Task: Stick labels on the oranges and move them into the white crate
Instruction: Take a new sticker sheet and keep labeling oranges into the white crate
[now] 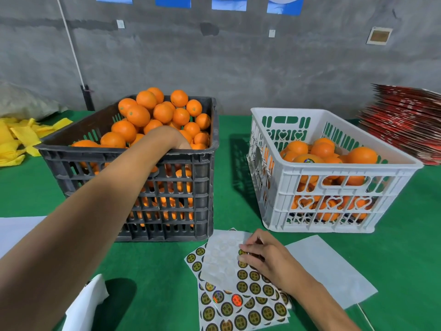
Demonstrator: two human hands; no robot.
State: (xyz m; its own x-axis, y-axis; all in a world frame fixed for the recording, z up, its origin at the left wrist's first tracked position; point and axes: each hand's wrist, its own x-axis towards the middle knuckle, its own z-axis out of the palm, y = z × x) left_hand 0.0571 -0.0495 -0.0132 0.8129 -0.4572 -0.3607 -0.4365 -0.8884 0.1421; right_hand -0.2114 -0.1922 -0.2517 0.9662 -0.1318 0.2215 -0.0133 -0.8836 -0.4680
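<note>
A black crate on the left is heaped with unlabelled oranges. My left hand reaches over its near rim among the oranges, and the rim hides its fingers. On the right, the white crate holds several oranges, one of which shows a label. In front of the crates lie sheets of round gold labels. My right hand rests on the top sheet, its curled fingertips pinching a label at the edge of the peeled area.
The table is covered in green cloth. Yellow foam nets lie at the far left and a stack of red flat cartons at the far right. White paper sheets lie near the labels.
</note>
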